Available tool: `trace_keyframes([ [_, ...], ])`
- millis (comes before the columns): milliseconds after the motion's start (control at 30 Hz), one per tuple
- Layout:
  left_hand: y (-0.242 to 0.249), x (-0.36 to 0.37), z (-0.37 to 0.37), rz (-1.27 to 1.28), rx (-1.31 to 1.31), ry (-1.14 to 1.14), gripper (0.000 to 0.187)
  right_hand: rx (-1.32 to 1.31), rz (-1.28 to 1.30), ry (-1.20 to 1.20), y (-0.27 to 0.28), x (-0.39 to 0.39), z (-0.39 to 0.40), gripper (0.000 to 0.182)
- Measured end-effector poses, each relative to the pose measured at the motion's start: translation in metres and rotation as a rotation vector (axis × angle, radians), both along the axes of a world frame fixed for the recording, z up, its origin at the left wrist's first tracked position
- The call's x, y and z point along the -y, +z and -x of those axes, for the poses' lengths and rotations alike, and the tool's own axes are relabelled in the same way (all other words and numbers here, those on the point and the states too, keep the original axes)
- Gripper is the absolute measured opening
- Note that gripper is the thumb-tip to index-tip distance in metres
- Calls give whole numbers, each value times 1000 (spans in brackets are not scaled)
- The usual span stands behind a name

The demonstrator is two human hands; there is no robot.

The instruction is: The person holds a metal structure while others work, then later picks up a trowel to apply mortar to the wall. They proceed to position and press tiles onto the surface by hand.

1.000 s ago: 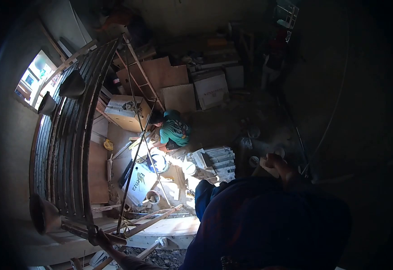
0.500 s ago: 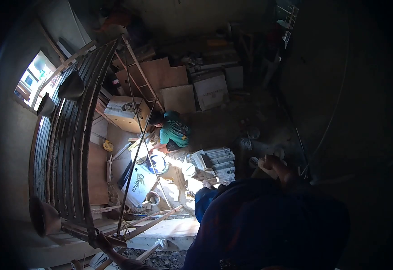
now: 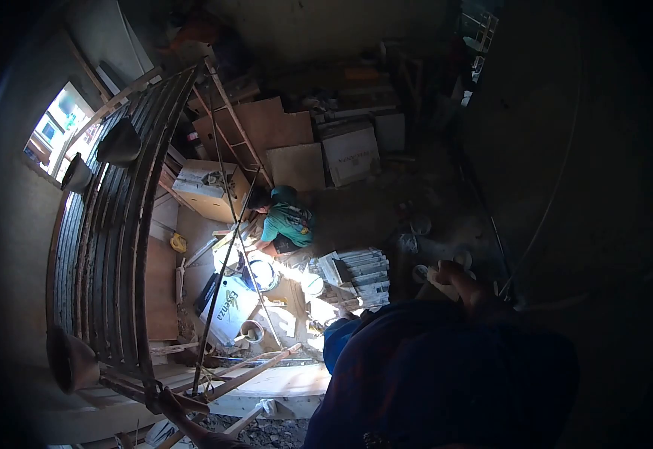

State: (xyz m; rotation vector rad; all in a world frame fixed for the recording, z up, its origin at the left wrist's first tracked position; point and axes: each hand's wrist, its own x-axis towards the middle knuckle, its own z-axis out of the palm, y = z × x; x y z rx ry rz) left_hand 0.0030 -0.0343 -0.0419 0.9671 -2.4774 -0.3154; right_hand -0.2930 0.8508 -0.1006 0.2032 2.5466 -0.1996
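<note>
At the lower left, my left hand [image 3: 168, 404] is closed round the near end of the scaffold frame [image 3: 149, 374]. My right hand [image 3: 457, 281], in shadow at the right, has its fingers curled on a small pale thing [image 3: 435, 281] whose kind I cannot make out. The scaffold's plank platform [image 3: 109, 262] carries several dark rubber buckets [image 3: 72, 361]. Part of my blue clothing [image 3: 446, 367] covers the lower middle of the view.
Below, a person in a green shirt [image 3: 287, 223] crouches beside a cardboard box [image 3: 208, 187]. Close by are a bucket [image 3: 262, 275], an Essenza carton [image 3: 230, 307] and a stack of grey strips [image 3: 364, 275]. A wooden beam [image 3: 255, 372] crosses near my left arm; thin braces [image 3: 225, 262] cross beyond.
My right hand and the pale thing have shifted very slightly down. My left hand stays on the scaffold frame, and the crouching person's head and arms have moved a little.
</note>
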Motion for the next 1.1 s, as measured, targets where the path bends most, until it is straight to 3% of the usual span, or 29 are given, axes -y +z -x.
trace_keyframes([
  [33, 8, -10, 2, -38, 53, 24, 37, -5, 8, 0, -3, -1, 1, 40],
  [100, 71, -79, 28, -115, 158, 73, 41, -12, 13, -4, -9, -3, 2, 39],
  [200, 68, -74, 26, -185, 155, 82, 37, -12, -9, -21, -8, 2, 4, 38],
  [400, 58, -66, 29, 44, -131, 19, 42, 35, -18, -35, 6, 8, 2, 42],
  [500, 62, -70, 29, 13, -21, 91, 41, 44, 5, -29, 7, 6, -1, 43],
  [767, 47, -54, 24, 144, -71, 51, 41, 55, 7, -18, 0, 2, -1, 44],
  [967, 89, -103, 41, -17, -30, 166, 38, 21, 20, -30, -4, -2, -1, 45],
  [1100, 65, -77, 30, 212, -116, 43, 36, 0, -5, -3, -14, -7, -1, 47],
])
